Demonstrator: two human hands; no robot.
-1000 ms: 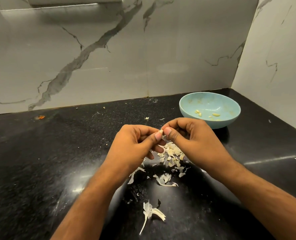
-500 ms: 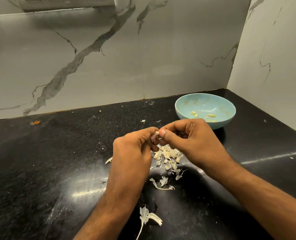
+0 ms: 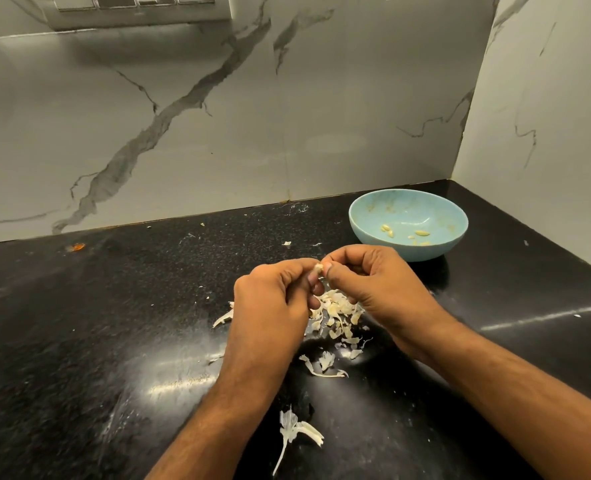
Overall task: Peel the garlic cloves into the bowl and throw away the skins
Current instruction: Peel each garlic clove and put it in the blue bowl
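Left hand [image 3: 273, 303] & right hand [image 3: 366, 282] both pinch one garlic clove [image 3: 319, 268] mid-frame, above the skins [image 3: 339, 313] on the worktop [image 3: 114, 323]. Risk: clove slips into that pile, missing the blue bowl [image 3: 366, 233] upper right.

Black speckled countertop [image 3: 79, 341] carrying a light blue bowl [image 3: 370, 233], a pile of garlic skins [image 3: 339, 313], and a garlic stem [image 3: 296, 431].
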